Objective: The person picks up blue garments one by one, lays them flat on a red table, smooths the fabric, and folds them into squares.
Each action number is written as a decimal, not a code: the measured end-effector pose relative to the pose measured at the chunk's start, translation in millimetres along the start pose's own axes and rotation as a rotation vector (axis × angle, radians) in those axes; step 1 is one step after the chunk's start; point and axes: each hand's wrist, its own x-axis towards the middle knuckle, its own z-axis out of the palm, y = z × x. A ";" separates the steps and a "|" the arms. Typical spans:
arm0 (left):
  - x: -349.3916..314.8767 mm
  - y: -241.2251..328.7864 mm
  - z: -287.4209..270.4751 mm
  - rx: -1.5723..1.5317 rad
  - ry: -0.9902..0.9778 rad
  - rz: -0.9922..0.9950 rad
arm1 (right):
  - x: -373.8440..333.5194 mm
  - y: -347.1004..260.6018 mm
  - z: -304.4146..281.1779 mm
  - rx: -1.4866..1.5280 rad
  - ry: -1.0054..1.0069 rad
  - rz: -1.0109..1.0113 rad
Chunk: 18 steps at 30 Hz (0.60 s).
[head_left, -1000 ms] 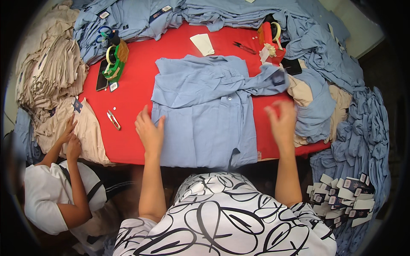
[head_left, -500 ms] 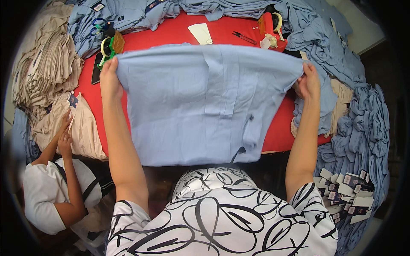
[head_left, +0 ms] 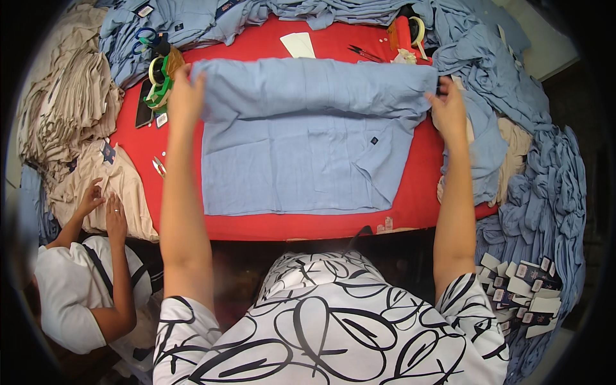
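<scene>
A light blue shirt [head_left: 282,167] lies spread on the red tabletop in front of me, its far part folded over in a wide band. A small dark label [head_left: 374,140] shows on its right side, where the lower right edge is turned back. My left hand [head_left: 186,96] is at the left end of the fold, slightly blurred, thumb and fingers apart. At the right end, my right hand [head_left: 449,112] is open, fingers curved and apart, its thumb near the cloth edge.
Blue shirts [head_left: 475,51] and beige garments [head_left: 70,96] are heaped around the red table [head_left: 256,228]. Two tape dispensers, green [head_left: 165,80] and red [head_left: 403,35], snips [head_left: 366,53] and white cards [head_left: 297,45] lie beyond. Tags [head_left: 526,289] lie at right. A co-worker's hands [head_left: 106,205] are at left.
The shirt, held stretched up between my hands before, now rests on the table with its far part folded over. Both hands have moved inward and their fingers have loosened.
</scene>
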 end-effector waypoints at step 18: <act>-286.6 99.3 23.4 -0.266 -0.453 0.592 | -137.3 -68.2 114.5 -0.032 -0.389 -0.501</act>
